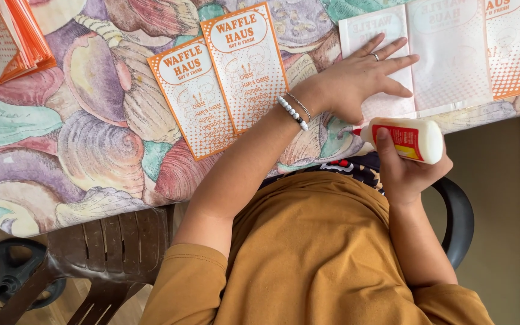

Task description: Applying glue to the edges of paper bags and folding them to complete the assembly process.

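Observation:
My left hand (356, 81), with a ring and two bracelets at the wrist, lies flat with fingers spread on the left panel of an unfolded white and orange paper sheet (452, 54), which lies print side down on the table. My right hand (401, 174) grips a white glue bottle (413, 138) with a red label. The bottle lies sideways just below the table edge, its red tip pointing left toward my left wrist.
Two orange-bordered printed paper bags (197, 102) (248, 66) lie side by side to the left of my arm. A stack of similar orange papers (7, 36) sits at the top left. A shell-patterned tablecloth (91, 150) covers the table. A brown plastic chair (115, 253) stands lower left.

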